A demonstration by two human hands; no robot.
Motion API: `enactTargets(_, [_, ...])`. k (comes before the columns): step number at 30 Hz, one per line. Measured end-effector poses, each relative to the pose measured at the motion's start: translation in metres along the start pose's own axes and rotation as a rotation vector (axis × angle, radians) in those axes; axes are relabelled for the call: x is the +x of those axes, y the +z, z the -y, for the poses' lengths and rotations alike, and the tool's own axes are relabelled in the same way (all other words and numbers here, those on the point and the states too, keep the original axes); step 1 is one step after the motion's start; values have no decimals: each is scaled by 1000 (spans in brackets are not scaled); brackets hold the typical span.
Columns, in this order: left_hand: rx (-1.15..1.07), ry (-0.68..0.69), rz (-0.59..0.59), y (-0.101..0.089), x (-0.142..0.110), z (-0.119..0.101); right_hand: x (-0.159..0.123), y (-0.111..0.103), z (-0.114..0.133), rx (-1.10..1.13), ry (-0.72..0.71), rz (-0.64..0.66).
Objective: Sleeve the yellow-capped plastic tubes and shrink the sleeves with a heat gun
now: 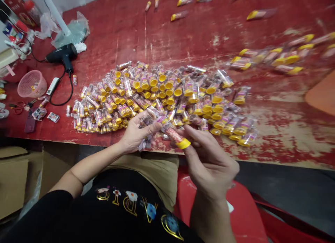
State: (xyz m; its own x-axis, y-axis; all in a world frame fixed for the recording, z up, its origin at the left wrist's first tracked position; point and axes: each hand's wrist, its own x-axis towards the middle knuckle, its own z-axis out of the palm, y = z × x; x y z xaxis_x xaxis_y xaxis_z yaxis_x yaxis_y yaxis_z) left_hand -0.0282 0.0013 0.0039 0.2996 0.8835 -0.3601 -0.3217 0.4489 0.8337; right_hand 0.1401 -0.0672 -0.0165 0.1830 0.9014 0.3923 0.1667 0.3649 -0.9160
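My left hand [136, 133] and my right hand [209, 159] meet at the near edge of a worn red table [209, 37]. Together they grip a small clear tube with a yellow cap [178, 138]. The right fingers close around the capped end. The left fingers pinch the other end along with crinkled clear plastic wrap [145, 143]. Just beyond the hands lies a big pile of the same yellow-capped tubes [162, 93], each in clear wrap.
More tubes lie scattered at the far right [274, 58] and along the back [180, 15]. A black heat gun [62, 54] with its cord, a pink basket [31, 84], red scissors [17, 107] and plastic bags [70, 30] sit at the left. A red chair [235, 208] is below.
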Motion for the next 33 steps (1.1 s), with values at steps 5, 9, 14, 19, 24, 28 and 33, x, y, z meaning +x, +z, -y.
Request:
enactTargets(5, [73,-68,110,4,-4,7,2,11,0,-48,-51,-117])
enactTargets(9, [91,-89,130,8,-7,8,2,15,1,-73,-68,-229])
enactTargets(14, [58,-96,79,15,-8,5,1,16,0,-81,-42,-263])
enactTargets(19, [61,-72,81,19,-6,4,2,16,-3,-62,-23,-277])
enactTargets(24, [80,-84,77,20,-1,9,4,14,-10,-34,-2,-308])
enactTargets(28, [80,-86,59,22,5,14,6,11,-14,7,69,-333])
enactTargets(33, [21,-93,91,32,15,17,6,11,-30,257,288,-367])
